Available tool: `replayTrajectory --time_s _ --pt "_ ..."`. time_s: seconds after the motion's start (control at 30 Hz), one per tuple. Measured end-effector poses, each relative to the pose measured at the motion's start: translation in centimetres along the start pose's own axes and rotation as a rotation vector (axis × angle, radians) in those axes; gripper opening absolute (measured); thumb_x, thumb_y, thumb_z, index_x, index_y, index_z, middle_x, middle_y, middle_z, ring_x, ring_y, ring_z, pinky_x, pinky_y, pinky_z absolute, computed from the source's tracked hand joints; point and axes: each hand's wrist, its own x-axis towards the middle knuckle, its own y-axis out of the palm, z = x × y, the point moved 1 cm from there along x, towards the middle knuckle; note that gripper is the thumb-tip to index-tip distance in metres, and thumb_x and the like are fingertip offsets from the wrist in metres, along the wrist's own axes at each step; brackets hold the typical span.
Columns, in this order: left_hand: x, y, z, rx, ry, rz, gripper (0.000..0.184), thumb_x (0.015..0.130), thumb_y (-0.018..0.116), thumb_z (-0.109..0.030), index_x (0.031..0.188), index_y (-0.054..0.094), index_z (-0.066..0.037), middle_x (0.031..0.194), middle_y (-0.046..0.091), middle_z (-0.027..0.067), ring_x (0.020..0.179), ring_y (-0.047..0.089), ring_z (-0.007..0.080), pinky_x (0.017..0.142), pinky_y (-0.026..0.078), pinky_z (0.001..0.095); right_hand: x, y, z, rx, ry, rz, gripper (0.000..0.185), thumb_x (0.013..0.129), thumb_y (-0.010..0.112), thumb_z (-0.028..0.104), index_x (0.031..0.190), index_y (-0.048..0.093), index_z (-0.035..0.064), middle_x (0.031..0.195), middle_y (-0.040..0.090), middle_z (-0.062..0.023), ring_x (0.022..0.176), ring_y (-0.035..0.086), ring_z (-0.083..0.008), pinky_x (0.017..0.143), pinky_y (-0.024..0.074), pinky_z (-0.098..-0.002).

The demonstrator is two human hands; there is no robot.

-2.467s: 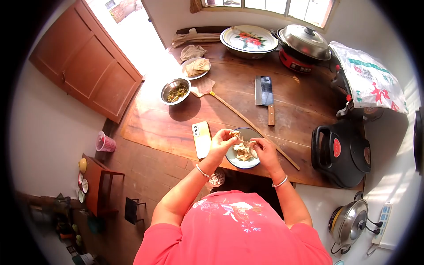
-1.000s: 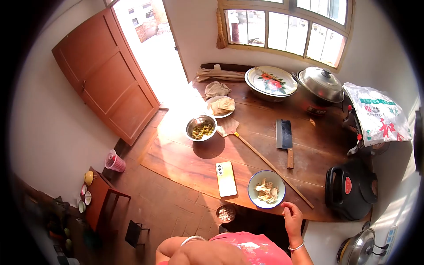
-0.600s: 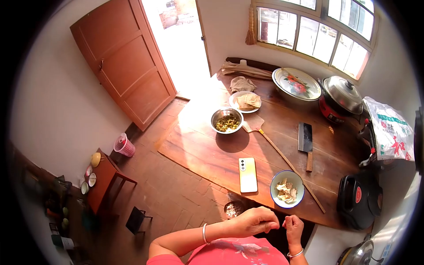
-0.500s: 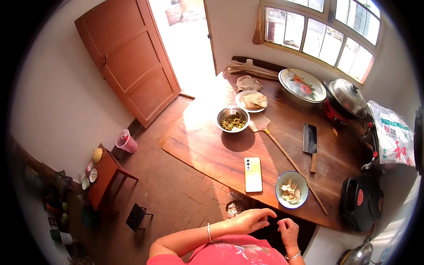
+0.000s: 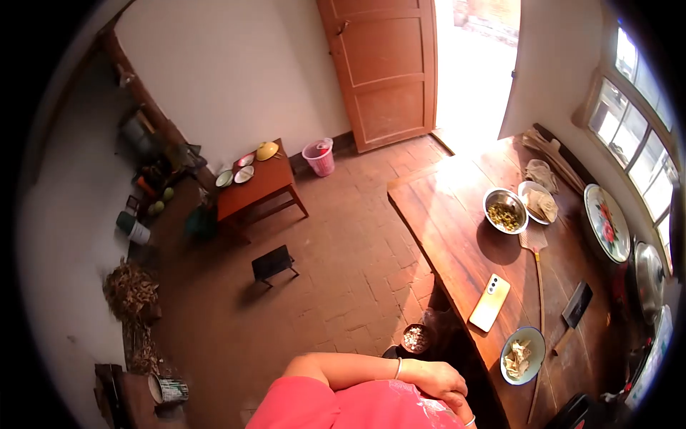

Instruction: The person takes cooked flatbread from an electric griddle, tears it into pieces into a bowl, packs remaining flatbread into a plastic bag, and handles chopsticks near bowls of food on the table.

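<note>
The left hand (image 5: 437, 377) lies across the right hand (image 5: 461, 409) in front of the shirt (image 5: 336, 402), both left of the bench (image 5: 443, 207) and apart from its edge. The fingers are largely hidden, so whether either grip is clenched, released or holding something cannot be told.

The bowl (image 5: 529, 367) of pale pieces (image 5: 517, 356) sits on the bench's near part, its left rim near the left edge. Just beyond it the phone (image 5: 490, 302) lies aslant, its near end close to that same edge. The swatter (image 5: 534, 239) lies with its handle running near along the bowl's right side; the cleaver (image 5: 577, 304) is right of that. Bare wood stretches from the phone to the far left corner, beside the steel bowl (image 5: 489, 209).

Brick floor (image 5: 343, 272) spreads leftward to the stool (image 5: 272, 263) and small table (image 5: 251, 191).

The shirt's print is partly covered and unreadable; dark marks on the tub (image 5: 173, 390), near left, are too small to read.
</note>
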Motion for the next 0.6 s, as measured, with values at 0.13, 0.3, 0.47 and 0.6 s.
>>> replayTrajectory --time_s 0.13,0.3,0.47,0.6 --pt "-0.9 1.1 -0.9 -0.071 -0.156 0.062 0.045 0.089 0.043 -0.042 0.1 0.061 -0.002 0.092 0.062 0.0188 0.09 0.057 0.0356 0.079 0.045 0.0409 -0.2 0.1 -0.3 0.013 0.108 0.156 0.025 0.081 0.056 0.01 0.104 0.057 -0.0012 0.102 0.059 -0.015 0.09 0.058 -0.025 0.079 0.0457 -0.0326" --pt "-1.9 2.6 -0.6 -0.13 -0.227 -0.042 0.045 0.088 0.044 -0.041 0.099 0.062 -0.002 0.092 0.062 0.0182 0.09 0.057 0.0346 0.079 0.045 0.0403 1.7 1.0 -0.1 -0.002 0.145 0.286 0.024 0.081 0.056 0.01 0.103 0.057 -0.0013 0.101 0.06 -0.0152 0.089 0.058 -0.0252 0.079 0.0458 -0.0327" --pt "-2.7 2.4 -0.8 -0.128 -0.245 -0.089 0.044 0.088 0.045 -0.041 0.095 0.063 -0.001 0.091 0.062 0.0172 0.088 0.058 0.0337 0.078 0.045 0.0397 5.5 2.3 0.9 -0.043 0.139 0.35 0.024 0.082 0.056 0.011 0.102 0.057 -0.0013 0.101 0.06 -0.0153 0.089 0.058 -0.0254 0.079 0.0458 -0.0328" --pt "-3.7 2.4 0.2 -0.084 -0.224 -0.101 0.044 0.087 0.044 -0.041 0.094 0.063 -0.001 0.092 0.061 0.017 0.088 0.057 0.0339 0.078 0.045 0.0398 7.9 3.8 1.7 -0.065 0.128 0.39 0.024 0.082 0.055 0.011 0.102 0.057 -0.0014 0.1 0.06 -0.0154 0.089 0.058 -0.0256 0.079 0.0459 -0.0329"
